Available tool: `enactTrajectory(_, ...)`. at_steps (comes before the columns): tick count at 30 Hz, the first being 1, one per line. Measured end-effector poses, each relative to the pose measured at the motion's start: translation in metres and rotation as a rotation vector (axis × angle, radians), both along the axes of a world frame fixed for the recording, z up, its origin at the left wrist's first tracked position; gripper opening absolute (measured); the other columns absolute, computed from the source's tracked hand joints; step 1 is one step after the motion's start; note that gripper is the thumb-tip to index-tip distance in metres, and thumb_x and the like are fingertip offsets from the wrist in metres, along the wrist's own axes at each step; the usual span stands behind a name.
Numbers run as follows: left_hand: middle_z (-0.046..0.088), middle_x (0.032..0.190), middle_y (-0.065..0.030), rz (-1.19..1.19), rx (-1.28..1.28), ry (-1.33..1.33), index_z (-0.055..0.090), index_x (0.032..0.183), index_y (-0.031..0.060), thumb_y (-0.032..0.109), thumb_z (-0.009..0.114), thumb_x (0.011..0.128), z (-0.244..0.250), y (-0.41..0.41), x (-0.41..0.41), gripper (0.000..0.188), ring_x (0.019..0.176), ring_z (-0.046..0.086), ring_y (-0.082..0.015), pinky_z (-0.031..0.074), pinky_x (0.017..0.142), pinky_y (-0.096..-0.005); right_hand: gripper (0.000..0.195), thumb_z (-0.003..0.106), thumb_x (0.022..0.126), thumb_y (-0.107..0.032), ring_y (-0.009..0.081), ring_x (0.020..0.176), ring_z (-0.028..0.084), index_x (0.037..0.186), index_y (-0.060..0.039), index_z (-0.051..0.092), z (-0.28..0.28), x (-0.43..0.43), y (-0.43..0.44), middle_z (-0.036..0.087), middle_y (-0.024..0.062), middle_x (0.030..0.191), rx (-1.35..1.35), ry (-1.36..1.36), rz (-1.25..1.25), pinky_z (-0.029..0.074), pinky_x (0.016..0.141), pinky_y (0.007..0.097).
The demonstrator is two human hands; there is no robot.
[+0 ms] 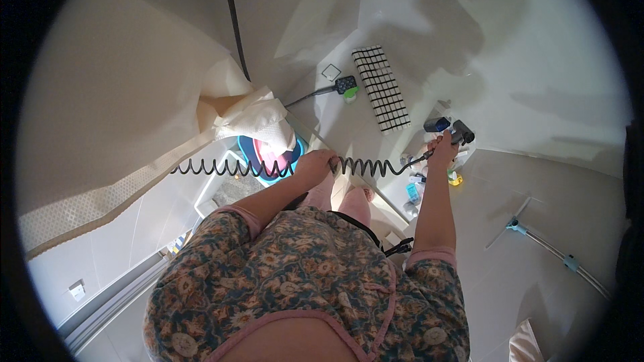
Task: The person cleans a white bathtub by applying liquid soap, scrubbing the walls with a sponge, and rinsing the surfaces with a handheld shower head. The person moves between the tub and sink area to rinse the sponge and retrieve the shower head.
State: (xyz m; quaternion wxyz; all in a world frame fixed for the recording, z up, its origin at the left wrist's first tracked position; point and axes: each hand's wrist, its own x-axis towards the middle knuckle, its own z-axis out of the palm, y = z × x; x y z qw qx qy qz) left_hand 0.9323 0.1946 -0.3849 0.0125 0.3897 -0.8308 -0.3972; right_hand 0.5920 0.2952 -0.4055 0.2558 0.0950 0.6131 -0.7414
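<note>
My right hand (443, 151) grips a dark handheld spray gun (463, 133), out to the right above a group of bottles. From its handle a black coiled hose (370, 166) runs left across the view. My left hand (316, 167) is closed around the coils in front of my legs. Left of that hand, the hose stretches over a blue basin (245, 148) with a pink basin (259, 151) inside it. Bunched cream curtain cloth (264, 118) hangs partly over the basins and hides some of them.
A black-and-white checked mat (381, 89) lies on the ledge, with a dark shower head (344, 84) and a green-topped container (350, 94) near it. A squeegee with a metal pole (548, 247) leans at the right. The cream curtain (121, 85) fills the left side.
</note>
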Motion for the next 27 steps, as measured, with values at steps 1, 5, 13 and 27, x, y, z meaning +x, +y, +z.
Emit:
enactTrajectory(1,0.066,0.092,-0.0142,0.003,0.012,-0.02,0.065,0.098,0.0088,0.025,0.054,0.091,-0.001,-0.001,0.001,0.021,0.086,0.064,-0.0354,0.05,0.073,-0.0444,0.023,0.062,0.087,-0.014,0.0103,0.042,0.038,0.082,-0.011,0.039,-0.002,0.0,0.001,0.041,-0.001,0.058,0.01,0.004,-0.014,0.034,0.036,0.0281)
enactTrajectory(5,0.066,0.091,-0.0145,0.004,0.006,-0.035,0.065,0.097,0.0081,0.025,0.054,0.091,0.002,-0.006,-0.001,0.02,0.085,0.064,-0.0356,0.05,0.072,-0.0445,0.024,0.061,0.088,-0.015,0.0105,0.042,0.039,0.08,-0.0109,0.039,-0.006,0.0,0.001,0.042,-0.0009,0.058,0.038,-0.011,-0.034,0.035,0.036,0.0281)
enactTrajectory(13,0.066,0.091,-0.0136,0.013,-0.003,0.001,0.065,0.096,0.008,0.025,0.055,0.091,0.005,-0.003,-0.007,0.02,0.084,0.064,-0.0352,0.05,0.071,-0.0447,0.021,0.062,0.086,-0.015,0.0124,0.038,0.039,0.082,-0.01,0.042,-0.018,-0.009,-0.01,0.04,-0.0001,0.055,-0.036,-0.013,-0.081,0.035,0.034,0.0313)
enactTrajectory(27,0.066,0.09,-0.0128,0.018,0.015,-0.032,0.065,0.094,0.0074,0.023,0.053,0.091,0.009,-0.003,-0.008,0.019,0.085,0.063,-0.0343,0.049,0.072,-0.0445,0.021,0.061,0.087,-0.015,0.0114,0.038,0.039,0.088,-0.0085,0.041,-0.017,-0.016,-0.017,0.042,0.0018,0.059,-0.006,0.104,-0.035,0.034,0.032,0.0292)
